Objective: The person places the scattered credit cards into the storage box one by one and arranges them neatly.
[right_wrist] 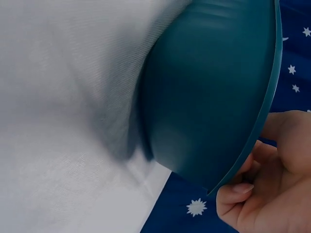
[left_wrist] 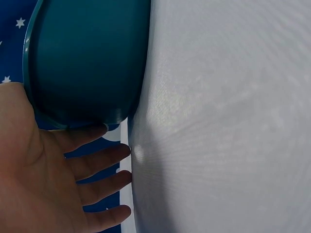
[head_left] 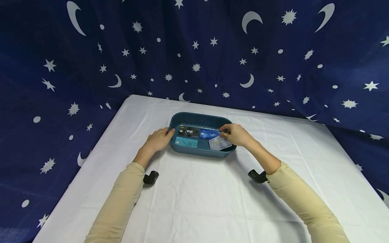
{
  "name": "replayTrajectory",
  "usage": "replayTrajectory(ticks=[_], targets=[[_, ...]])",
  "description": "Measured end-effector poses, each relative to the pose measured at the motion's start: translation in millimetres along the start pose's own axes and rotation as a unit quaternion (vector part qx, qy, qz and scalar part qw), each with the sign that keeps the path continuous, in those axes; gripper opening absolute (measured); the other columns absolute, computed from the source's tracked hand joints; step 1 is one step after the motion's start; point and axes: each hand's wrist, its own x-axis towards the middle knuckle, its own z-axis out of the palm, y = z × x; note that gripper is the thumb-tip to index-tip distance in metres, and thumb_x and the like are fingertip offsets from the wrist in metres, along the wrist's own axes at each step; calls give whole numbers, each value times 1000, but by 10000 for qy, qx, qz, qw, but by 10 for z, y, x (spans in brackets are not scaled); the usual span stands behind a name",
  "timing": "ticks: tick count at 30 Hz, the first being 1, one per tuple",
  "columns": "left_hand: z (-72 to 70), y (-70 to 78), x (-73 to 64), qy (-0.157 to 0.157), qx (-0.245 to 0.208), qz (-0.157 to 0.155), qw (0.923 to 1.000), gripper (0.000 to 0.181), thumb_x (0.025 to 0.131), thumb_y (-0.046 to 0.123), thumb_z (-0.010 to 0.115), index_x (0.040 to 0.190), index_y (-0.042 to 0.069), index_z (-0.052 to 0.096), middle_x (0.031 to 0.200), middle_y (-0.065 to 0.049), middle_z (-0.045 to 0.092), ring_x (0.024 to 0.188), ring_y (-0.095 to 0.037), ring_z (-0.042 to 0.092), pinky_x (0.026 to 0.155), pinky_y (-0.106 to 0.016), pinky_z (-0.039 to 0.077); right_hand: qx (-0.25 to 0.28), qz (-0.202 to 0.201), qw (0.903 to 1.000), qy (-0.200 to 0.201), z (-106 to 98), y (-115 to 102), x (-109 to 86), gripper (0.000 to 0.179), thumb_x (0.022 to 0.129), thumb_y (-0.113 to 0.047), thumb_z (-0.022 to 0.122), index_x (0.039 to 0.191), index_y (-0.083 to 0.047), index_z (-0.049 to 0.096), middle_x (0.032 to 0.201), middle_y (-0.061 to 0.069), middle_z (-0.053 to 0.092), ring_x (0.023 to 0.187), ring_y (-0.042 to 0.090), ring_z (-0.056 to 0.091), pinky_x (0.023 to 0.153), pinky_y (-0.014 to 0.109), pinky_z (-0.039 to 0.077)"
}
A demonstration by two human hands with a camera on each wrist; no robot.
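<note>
A dark teal plastic tub (head_left: 202, 153) stands toward the back of the table. Inside lie a black "Vip" card (head_left: 189, 132), a blue "VIP" card (head_left: 208, 134) and a light teal card (head_left: 186, 142). A whitish card (head_left: 219, 144) sits askew at the right end. My left hand (head_left: 159, 139) holds the tub's left rim, thumb over it; in the left wrist view its fingers (left_wrist: 104, 187) spread out beside the outer wall. Reaching over the right rim, my right hand (head_left: 238, 135) pinches the whitish card at its upper edge. The tub wall hides those fingertips in the right wrist view.
White cloth (head_left: 197, 195) covers the table. Behind and at the sides hangs a dark blue curtain (head_left: 212, 57) with moons and stars. A black wrist mount (head_left: 151, 178) shows at the left sleeve, another black mount (head_left: 257, 176) at the right.
</note>
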Motion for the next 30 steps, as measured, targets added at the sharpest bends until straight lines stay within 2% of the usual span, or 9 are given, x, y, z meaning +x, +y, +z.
replayTrajectory(ticks=[5,9,12,16,22,26,30], targets=[[-6,12,-13,-32,14,-19,10000,63,103,43,25,141,-5,41,139,-25,44,129,-43,37,101,-61,26,-311,150,9990,-290,0,-40,-12,24,94,-23,61,107,-3,67,66,0,54,59,14,47,54,30,38],[-13,21,-20,-26,63,-3,10000,62,103,42,25,141,-5,40,139,-25,44,129,-44,38,100,-61,27,-387,161,9986,-315,14,-50,-25,22,94,-24,62,103,-5,68,58,-2,51,54,12,44,51,29,36],[-15,20,-20,-23,66,1,10000,62,103,42,26,141,-6,41,138,-25,45,128,-44,38,100,-61,27,-457,182,9982,-349,28,-57,-29,23,94,-24,62,103,-4,69,58,-2,54,53,13,44,50,28,36],[-13,13,-19,-42,83,-15,10000,63,103,42,25,141,-6,40,139,-25,44,128,-44,37,100,-61,27,-644,333,9963,-458,59,-75,-21,26,94,-27,62,105,-5,69,71,1,64,59,15,51,51,30,39],[-5,14,-22,-43,84,-56,9999,64,103,43,25,141,-6,39,140,-25,43,129,-44,37,101,-61,26,-1093,540,9905,-635,85,-122,-23,29,93,-33,62,107,-8,68,91,6,68,75,21,58,60,39,47],[1,16,-22,-26,46,-74,10000,63,103,42,26,141,-6,39,139,-25,44,129,-44,37,101,-62,26,-1319,608,9862,-801,92,-151,-23,37,92,-38,63,110,-7,68,95,8,69,84,23,62,69,44,49],[6,15,-19,-1,49,-62,10000,62,103,42,26,141,-5,40,139,-25,44,129,-44,37,100,-62,26,-1562,728,9818,-803,119,-178,-5,37,94,-39,60,109,-7,69,94,6,70,86,24,63,75,45,47]])
